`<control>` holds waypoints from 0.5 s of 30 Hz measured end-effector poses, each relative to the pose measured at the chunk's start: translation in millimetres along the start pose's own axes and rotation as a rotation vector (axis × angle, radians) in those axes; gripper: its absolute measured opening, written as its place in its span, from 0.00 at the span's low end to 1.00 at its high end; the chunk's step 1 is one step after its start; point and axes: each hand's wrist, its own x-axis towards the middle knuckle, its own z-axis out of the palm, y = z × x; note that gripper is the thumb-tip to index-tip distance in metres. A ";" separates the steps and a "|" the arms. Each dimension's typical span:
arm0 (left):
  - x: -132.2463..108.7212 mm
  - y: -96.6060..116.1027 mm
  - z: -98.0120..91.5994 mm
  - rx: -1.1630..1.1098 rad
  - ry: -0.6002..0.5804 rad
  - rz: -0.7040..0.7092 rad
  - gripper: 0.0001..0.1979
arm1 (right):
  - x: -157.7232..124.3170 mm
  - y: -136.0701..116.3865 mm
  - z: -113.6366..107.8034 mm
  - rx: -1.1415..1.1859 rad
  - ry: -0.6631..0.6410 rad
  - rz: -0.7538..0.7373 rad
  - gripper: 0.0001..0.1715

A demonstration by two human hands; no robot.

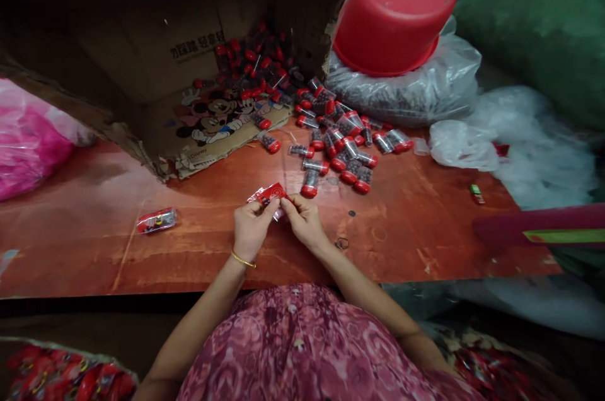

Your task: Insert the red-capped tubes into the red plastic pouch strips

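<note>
A small red and clear plastic packet (pixel 268 193) is pinched between my two hands above the table's middle. My left hand (pixel 251 226), with a gold bangle at the wrist, has its fingers closed on the packet's left part. On the other side my right hand (pixel 304 219) grips the packet's right edge, thumbs nearly touching. To the left, a filled red packet (pixel 157 221) lies flat. Just beyond my hands are several clear cylinders with red caps and dark contents, one of them a near cylinder (pixel 310 183).
An open cardboard box (pixel 212 155) lies on its side at the back, with more cylinders inside. A red tub (pixel 394 16) rests on a plastic bag (pixel 401 95) at back right. Pink bags (pixel 28 142) are left; the wooden table (pixel 198 268) ends near my body.
</note>
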 end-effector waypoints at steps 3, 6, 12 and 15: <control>-5.0 -1.6 3.1 -0.074 0.019 -0.045 0.11 | -1.9 2.9 -0.7 -0.113 0.014 -0.060 0.23; -7.8 1.6 4.2 -0.288 -0.027 -0.194 0.14 | -1.9 5.0 -1.3 -0.192 -0.005 -0.128 0.22; -2.4 12.9 -5.6 -0.407 -0.089 -0.412 0.18 | 12.7 -1.7 -27.9 -0.462 -0.174 -0.301 0.19; 2.7 16.8 -9.3 -0.474 -0.052 -0.449 0.17 | 36.2 -6.5 -60.6 -0.687 -0.246 -0.424 0.17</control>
